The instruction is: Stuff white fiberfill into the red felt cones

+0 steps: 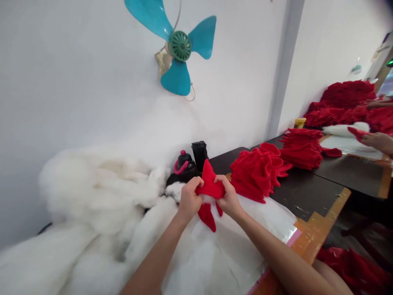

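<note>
Both my hands grip one small red fabric piece (210, 185) held up over the table. My left hand (189, 199) pinches its left side, fingers closed. My right hand (229, 198) is closed on its right side. A pointed tip of the piece stands up between the hands, and two red flaps hang below them. Under and to the left of my hands lies a large heap of white stuffing fibre (101, 205). A pile of similar red fabric pieces (254, 172) sits just to the right of my right hand.
Two dark bottles (192, 164) stand behind my hands by the wall. More red piles (302, 148) lie along the dark table (310, 192). Another person's hand (379, 141) holds red fabric at far right. A teal fan (178, 47) hangs on the wall.
</note>
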The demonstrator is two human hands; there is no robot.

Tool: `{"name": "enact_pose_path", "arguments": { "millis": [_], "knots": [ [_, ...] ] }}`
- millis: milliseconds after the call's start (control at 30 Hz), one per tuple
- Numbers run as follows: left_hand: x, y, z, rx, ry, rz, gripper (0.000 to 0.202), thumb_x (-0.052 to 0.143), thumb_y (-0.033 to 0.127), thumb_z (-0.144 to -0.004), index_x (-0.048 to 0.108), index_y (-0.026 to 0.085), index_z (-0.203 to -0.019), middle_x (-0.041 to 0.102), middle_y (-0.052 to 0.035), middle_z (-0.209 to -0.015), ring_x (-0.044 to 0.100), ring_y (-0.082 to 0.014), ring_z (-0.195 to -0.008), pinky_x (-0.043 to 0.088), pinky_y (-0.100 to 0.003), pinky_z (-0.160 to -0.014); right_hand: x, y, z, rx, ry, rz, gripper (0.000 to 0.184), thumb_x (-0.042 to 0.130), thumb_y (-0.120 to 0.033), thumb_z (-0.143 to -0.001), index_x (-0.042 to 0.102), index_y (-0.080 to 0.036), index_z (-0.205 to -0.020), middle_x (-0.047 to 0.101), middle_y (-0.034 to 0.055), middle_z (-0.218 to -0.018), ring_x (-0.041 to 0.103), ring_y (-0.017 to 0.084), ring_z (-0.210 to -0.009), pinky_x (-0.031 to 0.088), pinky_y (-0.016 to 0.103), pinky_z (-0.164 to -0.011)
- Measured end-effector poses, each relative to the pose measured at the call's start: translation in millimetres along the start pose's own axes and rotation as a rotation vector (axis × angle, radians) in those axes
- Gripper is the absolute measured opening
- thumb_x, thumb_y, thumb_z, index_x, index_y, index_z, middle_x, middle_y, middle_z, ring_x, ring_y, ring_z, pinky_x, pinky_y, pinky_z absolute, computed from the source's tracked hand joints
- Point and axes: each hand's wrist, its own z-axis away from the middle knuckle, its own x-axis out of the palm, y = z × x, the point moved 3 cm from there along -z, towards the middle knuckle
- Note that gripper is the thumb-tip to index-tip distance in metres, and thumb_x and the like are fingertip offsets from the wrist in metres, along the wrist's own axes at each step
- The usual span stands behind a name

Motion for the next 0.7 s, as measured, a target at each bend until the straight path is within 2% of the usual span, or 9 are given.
{"name": "enact_pose_path", "arguments": {
  "millis": [133,200,233,300,400,500,600,700],
  "knots": [
    [18.0,18,14,0.215,-0.071,-0.059,0.019,0.041,0.001,-0.062,0.041,0.019,-0.066,0.045,0.0027,-0.062,0.043,-0.0122,-0.059,0.033,-0.023,-0.057,-7,5,4,0.044,0.172,0.118,0.021,0.048,-0.009,-0.061,0.042,-0.023,-0.076,0.053,-0.0032,-0.077,0.046,0.014,-0.067,0.034,0.024,-0.063],
    [24.9,26,20,0.315,-0.098,-0.075,0.018,0.042,0.002,-0.069,0.044,0.02,-0.069,0.047,0.0019,-0.063,0.045,-0.0128,-0.059,0.034,-0.024,-0.057,-13,9,4,0.082,0.251,0.122,0.021,0.05,-0.01,-0.062,0.039,-0.023,-0.075,0.049,-0.0048,-0.071,0.043,0.013,-0.063,0.032,0.024,-0.059],
    [26.7,28,21,0.319,-0.103,-0.077,0.017,0.044,0.003,-0.072,0.046,0.02,-0.073,0.049,0.001,-0.066,0.047,-0.0134,-0.062,0.037,-0.024,-0.059,-14,11,4,0.104,0.27,0.107,0.024,0.05,-0.01,-0.061,0.039,-0.023,-0.077,0.048,-0.0056,-0.069,0.042,0.012,-0.062,0.031,0.023,-0.058],
    [26.7,27,20,0.237,-0.084,-0.066,0.017,0.052,0.01,-0.075,0.05,0.02,-0.089,0.054,-0.0024,-0.081,0.054,-0.016,-0.073,0.043,-0.026,-0.067,-16,15,2,0.141,0.269,0.051,0.031,0.051,-0.01,-0.06,0.042,-0.025,-0.085,0.048,-0.0064,-0.069,0.042,0.012,-0.058,0.032,0.023,-0.056],
    [22.4,17,15,0.031,-0.035,0.013,0.044,0.064,0.02,-0.073,0.043,0.019,-0.112,0.055,-0.009,-0.105,0.059,-0.0206,-0.089,0.048,-0.032,-0.078,-14,13,-1,0.135,0.203,-0.047,0.042,0.049,-0.01,-0.063,0.046,-0.025,-0.102,0.057,-0.0017,-0.084,0.051,0.015,-0.066,0.039,0.025,-0.061],
    [20.4,10,13,-0.096,-0.072,0.151,0.047,0.059,0.015,-0.074,0.039,0.021,-0.116,0.06,-0.0064,-0.102,0.062,-0.0189,-0.083,0.05,-0.031,-0.073,-9,3,-1,0.063,0.079,-0.125,0.047,0.05,-0.012,-0.067,0.049,-0.024,-0.112,0.059,0.0042,-0.103,0.057,0.02,-0.084,0.045,0.029,-0.071],
    [18.5,12,12,-0.083,-0.1,0.218,0.048,0.061,0.013,-0.071,0.041,0.021,-0.114,0.062,-0.0043,-0.098,0.063,-0.0188,-0.08,0.05,-0.03,-0.072,-7,-4,-2,0.017,0.002,-0.139,0.048,0.051,-0.012,-0.067,0.05,-0.024,-0.114,0.06,0.0042,-0.102,0.058,0.021,-0.085,0.046,0.03,-0.073],
    [17.0,16,12,-0.013,-0.105,0.226,0.053,0.063,0.016,-0.07,0.041,0.02,-0.118,0.061,-0.0073,-0.105,0.062,-0.0203,-0.087,0.05,-0.031,-0.076,-9,-3,-3,-0.025,0.046,-0.03,0.049,0.051,-0.01,-0.064,0.053,-0.024,-0.111,0.06,0.0043,-0.103,0.058,0.022,-0.09,0.045,0.032,-0.078]
  ]
}}
